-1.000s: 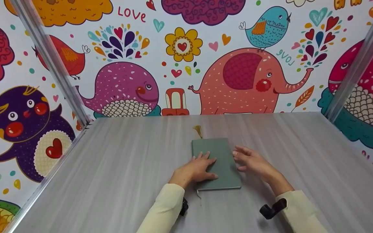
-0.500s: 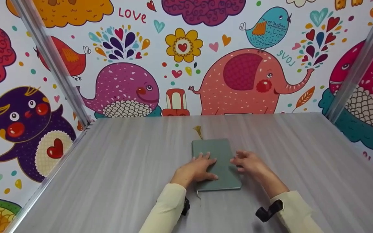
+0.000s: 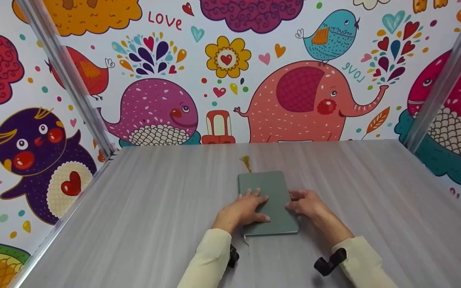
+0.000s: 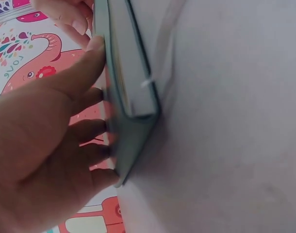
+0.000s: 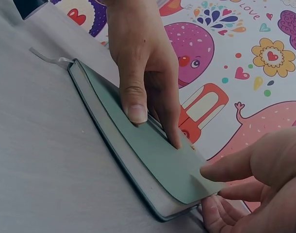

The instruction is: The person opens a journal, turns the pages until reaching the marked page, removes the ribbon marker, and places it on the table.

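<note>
A closed sage-green notebook (image 3: 264,182) lies flat on the table. My left hand (image 3: 245,209) rests on its cover with fingers spread and thumb stretched toward the middle. At the right edge is my right hand (image 3: 309,205); in the right wrist view its thumb (image 5: 213,170) sits on the cover by a corner, with the fingers bent against the page side below, pinching the edge. A gold tassel (image 3: 245,162) sticks out past the far end, and a thin pale ribbon (image 3: 246,240) trails from the near end. The left wrist view shows the pale page block (image 4: 133,87) between the covers.
The grey wood-grain table (image 3: 166,200) extends around the notebook. Behind it stands a wall (image 3: 222,24) printed with cartoon animals, with metal posts (image 3: 68,80) at the corners. A black strap mount (image 3: 329,262) hangs below the right wrist.
My right hand has moved left and slightly nearer, from beside the notebook onto its right edge, its fingers drawing in. The left hand stays on the cover; the notebook has not moved.
</note>
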Tool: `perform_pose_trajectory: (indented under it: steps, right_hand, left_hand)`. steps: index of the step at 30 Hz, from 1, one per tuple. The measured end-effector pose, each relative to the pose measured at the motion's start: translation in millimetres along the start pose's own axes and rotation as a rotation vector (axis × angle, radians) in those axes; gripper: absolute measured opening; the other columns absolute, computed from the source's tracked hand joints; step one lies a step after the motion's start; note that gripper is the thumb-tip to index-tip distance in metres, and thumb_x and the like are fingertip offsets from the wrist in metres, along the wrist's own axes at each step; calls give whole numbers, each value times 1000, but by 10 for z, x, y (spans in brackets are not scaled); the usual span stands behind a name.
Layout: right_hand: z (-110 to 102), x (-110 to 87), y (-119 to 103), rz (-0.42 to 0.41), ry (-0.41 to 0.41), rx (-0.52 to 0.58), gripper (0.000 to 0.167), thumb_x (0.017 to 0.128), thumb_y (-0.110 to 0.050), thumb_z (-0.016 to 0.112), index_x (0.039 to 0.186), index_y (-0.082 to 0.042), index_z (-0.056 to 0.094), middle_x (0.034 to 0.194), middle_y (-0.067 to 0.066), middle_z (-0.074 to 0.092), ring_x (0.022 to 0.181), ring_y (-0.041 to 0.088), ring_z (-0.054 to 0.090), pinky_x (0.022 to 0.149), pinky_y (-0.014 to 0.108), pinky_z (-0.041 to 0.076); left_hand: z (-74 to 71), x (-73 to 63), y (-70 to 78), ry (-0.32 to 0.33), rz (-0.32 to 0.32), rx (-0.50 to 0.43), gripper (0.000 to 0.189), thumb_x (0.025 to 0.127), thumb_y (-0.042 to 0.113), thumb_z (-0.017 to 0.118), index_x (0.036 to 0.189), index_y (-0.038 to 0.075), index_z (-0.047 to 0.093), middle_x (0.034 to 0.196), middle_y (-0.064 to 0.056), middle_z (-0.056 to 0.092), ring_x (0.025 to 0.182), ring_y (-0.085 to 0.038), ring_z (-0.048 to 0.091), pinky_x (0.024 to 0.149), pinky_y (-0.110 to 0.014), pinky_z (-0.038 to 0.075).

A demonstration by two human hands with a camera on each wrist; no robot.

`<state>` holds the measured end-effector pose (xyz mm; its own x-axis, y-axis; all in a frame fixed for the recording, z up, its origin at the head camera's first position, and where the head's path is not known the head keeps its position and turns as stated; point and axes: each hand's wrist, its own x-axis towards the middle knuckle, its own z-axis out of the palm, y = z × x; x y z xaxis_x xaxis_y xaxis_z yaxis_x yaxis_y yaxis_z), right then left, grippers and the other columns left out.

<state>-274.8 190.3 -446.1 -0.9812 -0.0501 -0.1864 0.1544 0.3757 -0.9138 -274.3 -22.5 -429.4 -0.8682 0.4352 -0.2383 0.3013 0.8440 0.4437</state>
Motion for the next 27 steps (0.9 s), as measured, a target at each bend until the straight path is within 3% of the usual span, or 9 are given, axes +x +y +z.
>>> perform_pose_trajectory:
  steps: [6,13,20,27]
  right_hand:
    - [19,-6,-25,13,37,22,56,87,0,68,140,9,51,136,31,55,99,20,62,75,25,52]
    - [4,13,-15,4,50,75,55,88,1,67,141,4,53,121,17,63,86,11,61,70,23,52]
    - [-25,1,-70,6,28,130,53,91,1,64,142,2,53,116,12,64,81,12,58,68,26,51]
    - [-68,-40,-110,-31,-11,130,50,97,-7,60,145,1,49,129,19,61,99,13,63,78,27,55]
  left_hand:
    - [2,-15,10,4,0,-26,66,93,38,69,152,20,45,167,-7,25,157,-29,15,126,-49,18]
    - [-7,-12,11,10,21,-22,67,94,36,69,153,17,44,167,-9,25,157,-30,16,127,-48,18]
    - [-18,-26,80,23,11,19,67,95,34,69,153,16,43,166,-12,28,155,-33,21,125,-50,23]
    - [16,-49,112,19,50,-6,63,98,36,63,155,20,40,166,-19,24,155,-40,18,123,-59,21]
